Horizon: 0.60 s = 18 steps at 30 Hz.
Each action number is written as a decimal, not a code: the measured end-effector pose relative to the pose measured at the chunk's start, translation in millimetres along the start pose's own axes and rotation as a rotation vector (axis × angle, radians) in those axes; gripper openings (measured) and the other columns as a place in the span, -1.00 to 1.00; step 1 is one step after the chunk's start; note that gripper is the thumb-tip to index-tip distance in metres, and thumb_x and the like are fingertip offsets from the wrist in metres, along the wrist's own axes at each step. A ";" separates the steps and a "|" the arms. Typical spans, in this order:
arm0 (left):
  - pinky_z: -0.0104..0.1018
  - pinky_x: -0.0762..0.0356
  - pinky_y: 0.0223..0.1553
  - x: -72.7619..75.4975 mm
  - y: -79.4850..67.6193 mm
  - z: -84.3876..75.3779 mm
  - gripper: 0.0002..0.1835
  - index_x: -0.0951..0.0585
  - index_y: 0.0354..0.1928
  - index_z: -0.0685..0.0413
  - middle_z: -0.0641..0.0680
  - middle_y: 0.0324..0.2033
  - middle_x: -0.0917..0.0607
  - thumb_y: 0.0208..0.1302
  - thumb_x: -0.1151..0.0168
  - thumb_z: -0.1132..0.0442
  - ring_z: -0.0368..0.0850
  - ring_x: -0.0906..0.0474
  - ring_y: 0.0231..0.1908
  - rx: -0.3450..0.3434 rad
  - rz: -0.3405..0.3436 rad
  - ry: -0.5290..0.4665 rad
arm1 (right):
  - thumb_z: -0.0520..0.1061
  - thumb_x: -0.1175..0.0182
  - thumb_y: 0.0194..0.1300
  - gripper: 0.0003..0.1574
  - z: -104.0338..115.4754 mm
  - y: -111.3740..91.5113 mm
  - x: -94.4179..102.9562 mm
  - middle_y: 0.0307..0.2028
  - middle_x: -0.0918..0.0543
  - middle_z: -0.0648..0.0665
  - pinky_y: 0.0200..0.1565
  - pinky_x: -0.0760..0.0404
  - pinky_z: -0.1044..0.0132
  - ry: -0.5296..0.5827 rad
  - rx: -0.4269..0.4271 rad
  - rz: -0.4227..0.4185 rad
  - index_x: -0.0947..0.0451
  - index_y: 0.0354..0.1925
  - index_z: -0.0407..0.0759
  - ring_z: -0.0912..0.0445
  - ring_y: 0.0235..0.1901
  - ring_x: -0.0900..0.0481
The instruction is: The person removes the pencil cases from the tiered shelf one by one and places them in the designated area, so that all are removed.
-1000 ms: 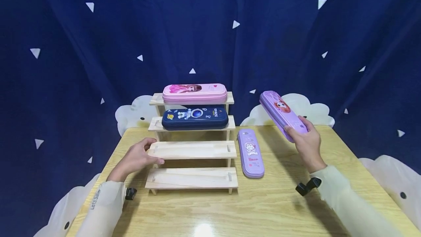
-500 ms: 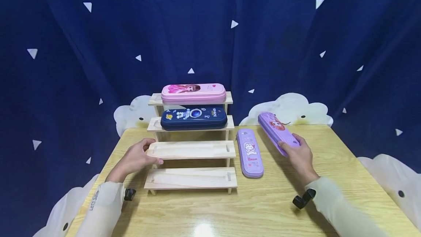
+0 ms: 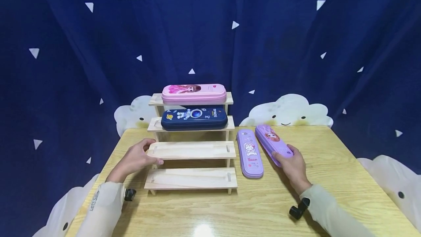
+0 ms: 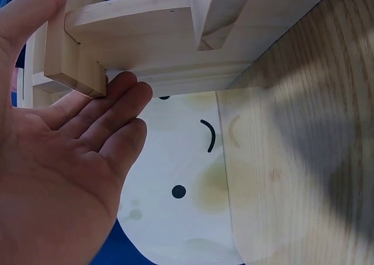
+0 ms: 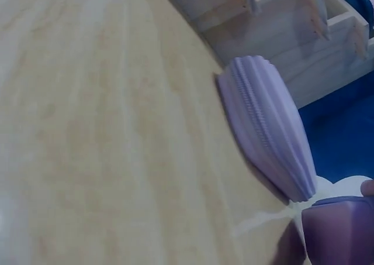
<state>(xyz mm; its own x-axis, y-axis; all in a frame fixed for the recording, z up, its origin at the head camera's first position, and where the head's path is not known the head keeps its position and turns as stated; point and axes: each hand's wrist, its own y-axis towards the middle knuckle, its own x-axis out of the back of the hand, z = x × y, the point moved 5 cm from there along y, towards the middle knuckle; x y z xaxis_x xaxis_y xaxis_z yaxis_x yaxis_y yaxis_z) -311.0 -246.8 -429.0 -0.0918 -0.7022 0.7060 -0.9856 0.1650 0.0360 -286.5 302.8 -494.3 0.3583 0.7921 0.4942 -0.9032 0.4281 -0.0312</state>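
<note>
A person's right hand (image 3: 294, 164) pinches the near end of a purple pencil case (image 3: 271, 140) printed with a red-haired girl, at the right of a wooden table (image 3: 184, 215), a hold that leaves the picture facing up; whether the case's underside meets the table cannot be told. Just to its left lies a lavender pencil case (image 3: 250, 153), angled much the same way, likely to keep it within that hand's reach. At left, the left hand (image 3: 138, 156) clasps the left end of a four-tier wooden rack (image 3: 194, 150), thumb at a board's near edge and fingers behind, apparently to steady it. A pink pencil case (image 3: 194, 95) and a navy space-themed pencil case (image 3: 194, 120) lie lengthwise on the two far tiers, seemingly because the narrow boards suit that direction.
</note>
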 end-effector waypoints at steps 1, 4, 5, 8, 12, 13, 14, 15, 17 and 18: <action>0.08 -0.45 0.29 0.2 0.0 -0.6 -0.02 -0.46 0.30 0.16 0.26 0.21 -0.64 -0.16 -0.66 -0.12 0.17 -0.55 0.24 -0.001 0.001 0.001 | 0.12 -0.39 0.25 0.16 -0.9 -1.0 -0.8 0.47 -0.27 -0.43 0.46 -0.24 -0.18 -0.006 0.010 0.000 -0.04 0.56 -0.27 -0.29 0.42 -0.29; 0.08 -0.46 0.27 0.8 -0.1 -2.4 -0.04 -0.46 0.29 0.16 0.26 0.20 -0.64 -0.14 -0.66 -0.09 0.16 -0.56 0.22 -0.007 0.002 0.006 | 0.09 -0.41 0.24 0.17 -2.3 -3.8 -3.8 0.45 -0.26 -0.45 0.45 -0.24 -0.18 -0.018 0.040 0.005 -0.05 0.54 -0.33 -0.29 0.41 -0.29; 0.07 -0.47 0.26 1.0 -0.3 -2.6 -0.06 -0.46 0.29 0.17 0.26 0.19 -0.65 -0.13 -0.66 -0.07 0.15 -0.57 0.21 -0.008 0.002 0.007 | 0.09 -0.41 0.24 0.18 -2.4 -4.7 -5.1 0.45 -0.25 -0.46 0.46 -0.23 -0.19 -0.017 0.049 0.011 -0.03 0.54 -0.35 -0.29 0.41 -0.28; 0.05 -0.47 0.24 1.3 -0.5 -2.7 -0.09 -0.47 0.28 0.17 0.26 0.18 -0.66 -0.11 -0.66 -0.03 0.14 -0.58 0.20 -0.011 -0.002 0.009 | 0.07 -0.41 0.25 0.19 -3.4 -6.4 -8.2 0.46 -0.22 -0.49 0.48 -0.20 -0.18 0.012 0.060 0.027 0.00 0.53 -0.40 -0.29 0.42 -0.26; 0.03 -0.48 0.23 0.9 -0.6 -2.4 -0.07 -0.47 0.27 0.17 0.25 0.17 -0.66 -0.14 -0.66 -0.06 0.14 -0.59 0.19 -0.012 -0.004 0.015 | -0.01 -0.42 0.24 0.20 -5.3 -9.2 -11.3 0.46 -0.20 -0.51 0.50 -0.17 -0.15 0.057 0.044 0.043 0.04 0.53 -0.44 -0.29 0.43 -0.25; 0.03 -0.48 0.23 0.9 -0.6 -2.3 -0.07 -0.48 0.27 0.17 0.25 0.17 -0.67 -0.14 -0.66 -0.08 0.13 -0.59 0.19 -0.010 -0.005 0.016 | -0.03 -0.42 0.23 0.21 -5.8 -10.0 -11.8 0.46 -0.20 -0.52 0.50 -0.17 -0.15 0.064 0.039 0.045 0.05 0.53 -0.45 -0.29 0.43 -0.25; 0.03 -0.48 0.23 0.6 -0.5 -2.3 -0.06 -0.48 0.27 0.17 0.25 0.17 -0.66 -0.15 -0.66 -0.09 0.14 -0.59 0.19 -0.010 -0.004 0.017 | -0.05 -0.42 0.23 0.21 -6.2 -10.9 -12.4 0.46 -0.20 -0.52 0.51 -0.16 -0.15 0.072 0.036 0.049 0.06 0.53 -0.45 -0.29 0.43 -0.25; 0.04 -0.48 0.23 0.5 -0.5 -2.3 -0.05 -0.48 0.27 0.17 0.25 0.17 -0.66 -0.16 -0.66 -0.10 0.14 -0.58 0.19 -0.009 -0.005 0.020 | -0.07 -0.42 0.22 0.21 -6.7 -11.7 -12.8 0.46 -0.20 -0.52 0.51 -0.15 -0.14 0.079 0.033 0.052 0.07 0.54 -0.45 -0.29 0.43 -0.25; 0.05 -0.47 0.24 0.6 -0.7 -1.8 -0.05 -0.48 0.27 0.16 0.25 0.17 -0.66 -0.16 -0.67 -0.10 0.14 -0.58 0.20 -0.005 -0.006 0.019 | -0.09 -0.42 0.23 0.20 -7.4 -13.1 -13.4 0.46 -0.19 -0.52 0.51 -0.14 -0.14 0.088 0.033 0.055 0.07 0.53 -0.46 -0.29 0.43 -0.24; 0.05 -0.47 0.24 0.4 -0.7 -1.9 -0.05 -0.48 0.27 0.16 0.25 0.17 -0.66 -0.16 -0.67 -0.11 0.14 -0.58 0.19 -0.006 -0.007 0.021 | -0.11 -0.41 0.23 0.19 -7.4 -13.7 -13.3 0.46 -0.20 -0.53 0.51 -0.14 -0.14 0.093 0.035 0.054 0.07 0.53 -0.47 -0.29 0.43 -0.24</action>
<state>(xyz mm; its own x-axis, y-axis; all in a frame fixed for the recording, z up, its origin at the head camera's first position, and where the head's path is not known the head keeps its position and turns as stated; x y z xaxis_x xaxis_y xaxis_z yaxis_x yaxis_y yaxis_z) -310.1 -245.9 -427.4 -0.0823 -0.6889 0.7202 -0.9853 0.1647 0.0450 -277.0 289.6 -506.9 0.3275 0.8512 0.4100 -0.9291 0.3691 -0.0242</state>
